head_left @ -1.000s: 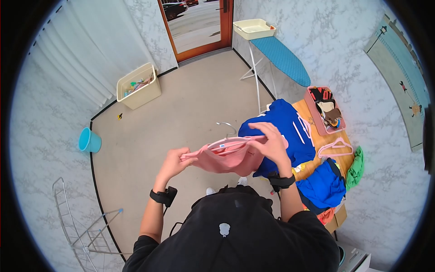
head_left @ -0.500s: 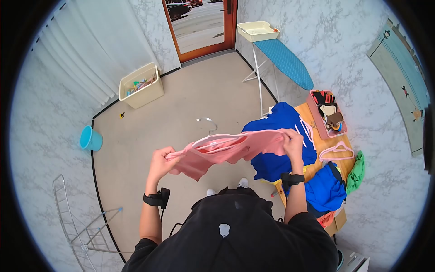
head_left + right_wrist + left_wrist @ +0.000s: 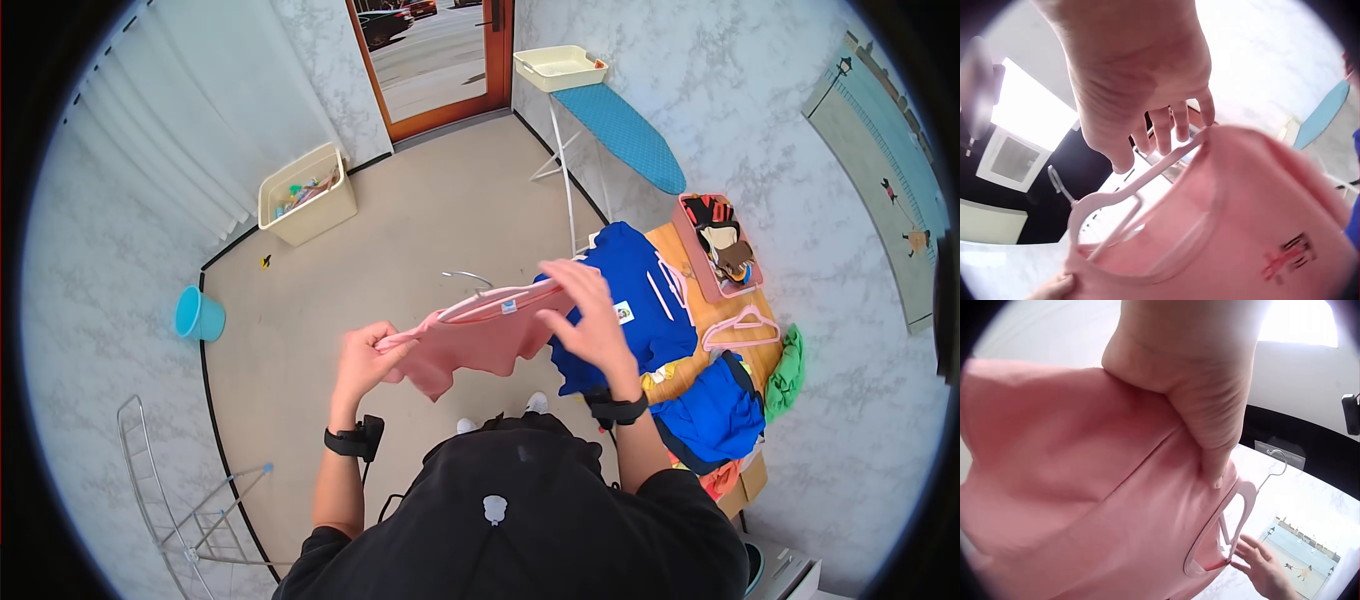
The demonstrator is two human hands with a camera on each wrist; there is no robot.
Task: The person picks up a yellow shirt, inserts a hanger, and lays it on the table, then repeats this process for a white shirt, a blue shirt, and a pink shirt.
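A pink T-shirt (image 3: 475,345) hangs on a pink hanger (image 3: 1116,197) whose metal hook points away from the body. My left hand (image 3: 363,358) pinches the shirt at its left shoulder end, thumb along the fabric in the left wrist view. At the other shoulder is my right hand (image 3: 592,325), thumb spread apart from the extended fingers. In the right wrist view, a fingertip meets the cloth beside the neckline, over the hanger's arm. Dark and red print (image 3: 1288,256) marks the shirt's front.
On the wooden table (image 3: 690,380) to the right lie a blue garment (image 3: 640,345), pink hangers (image 3: 742,328), more clothes and a pink bin (image 3: 690,240). Beyond it stands an ironing board (image 3: 620,135). A cream bin (image 3: 310,210), a blue bucket (image 3: 200,315) and a drying rack (image 3: 190,520) are on the left.
Half a second ago my right hand held the sleeve stretched out to the right. It has let go and come left to the shoulder. My left hand keeps its pinch.
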